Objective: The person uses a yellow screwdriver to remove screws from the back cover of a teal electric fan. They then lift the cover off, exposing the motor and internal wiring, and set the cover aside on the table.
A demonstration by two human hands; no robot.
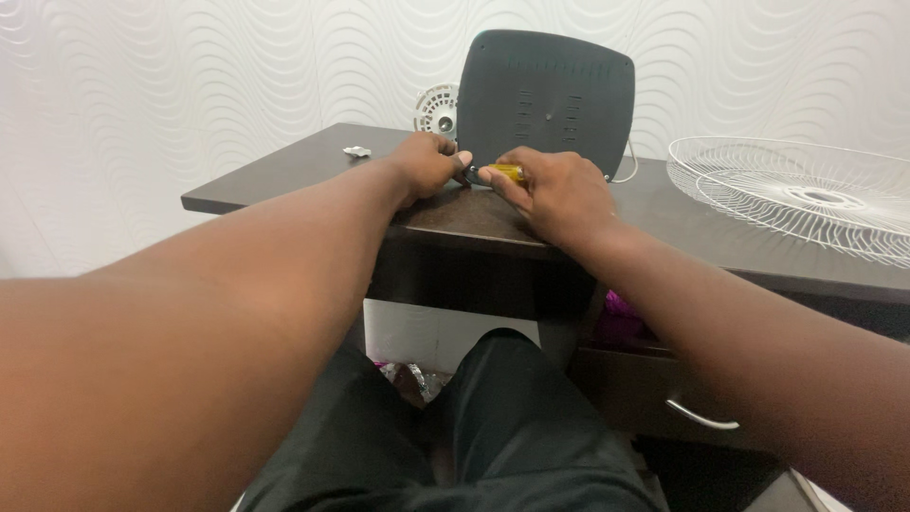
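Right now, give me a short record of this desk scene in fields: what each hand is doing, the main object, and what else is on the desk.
left hand: closed at the lower left corner of the dark panel, steadying it
right hand: gripping a yellow-handled tool pointed at the panel's lower edge
dark panel: standing upright on the desk, slotted face toward the camera
desk: dark brown, a drawer handle below on the right
wire fan guard: lying flat on the right
small white round part: behind the panel

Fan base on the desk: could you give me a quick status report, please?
Left hand steadying fan base, upright on desk. Right hand shut on yellow tool at its lower edge. Wire grille lies apart, right.
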